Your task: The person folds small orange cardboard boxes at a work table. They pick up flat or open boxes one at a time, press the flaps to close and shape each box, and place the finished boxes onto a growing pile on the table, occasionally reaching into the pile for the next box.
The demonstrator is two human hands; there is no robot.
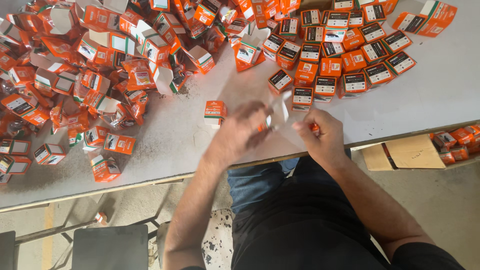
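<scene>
Head view: blurred left hand (239,131) and right hand (320,134) together grasp a small orange-and-white cardboard box (276,112) above the grey table (430,95) edge.

Single head-worn view — looks steeply down from above the seated person, close over the table (430,95) edge. Table fills twelve o'clock; lap and floor (450,200) lie at six. Box pile (100,55) sits at ten o'clock — no second view overlaps.
</scene>
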